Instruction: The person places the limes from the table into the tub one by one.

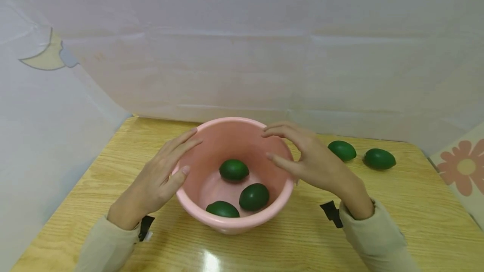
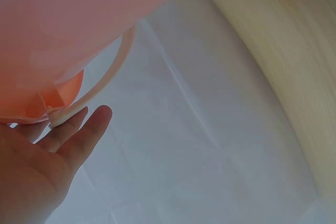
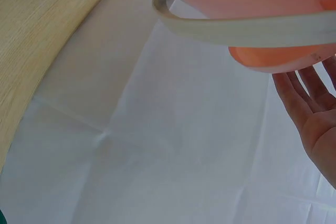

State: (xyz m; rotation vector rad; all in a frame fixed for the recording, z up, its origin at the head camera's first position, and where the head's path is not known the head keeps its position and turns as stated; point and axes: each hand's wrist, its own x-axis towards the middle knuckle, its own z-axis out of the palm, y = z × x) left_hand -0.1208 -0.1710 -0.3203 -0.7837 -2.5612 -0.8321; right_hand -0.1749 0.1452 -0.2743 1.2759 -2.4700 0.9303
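A pink bucket [image 1: 230, 221] stands on the table between both hands. Three dark green limes [image 1: 234, 170] lie at its bottom. My left hand [image 1: 156, 179] is at the left rim, its fingers fairly straight and its thumb overlapping the opening. On the opposite side, my right hand [image 1: 314, 160] lies over the right rim with loosely bent fingers, thumb apart from the index finger. Each wrist view shows fingertips right at the bucket's rim. A pale handle [image 2: 105, 80] hangs from the bucket near the left fingers, and the same handle [image 3: 236, 31] crosses the right wrist view.
Two more limes, a nearer-in lime [image 1: 342, 150] and an outer lime [image 1: 380, 159], lie on the wood-grain table [image 1: 302, 247] at the right rear. A pale cloth [image 1: 234, 70] hangs behind the table's back edge.
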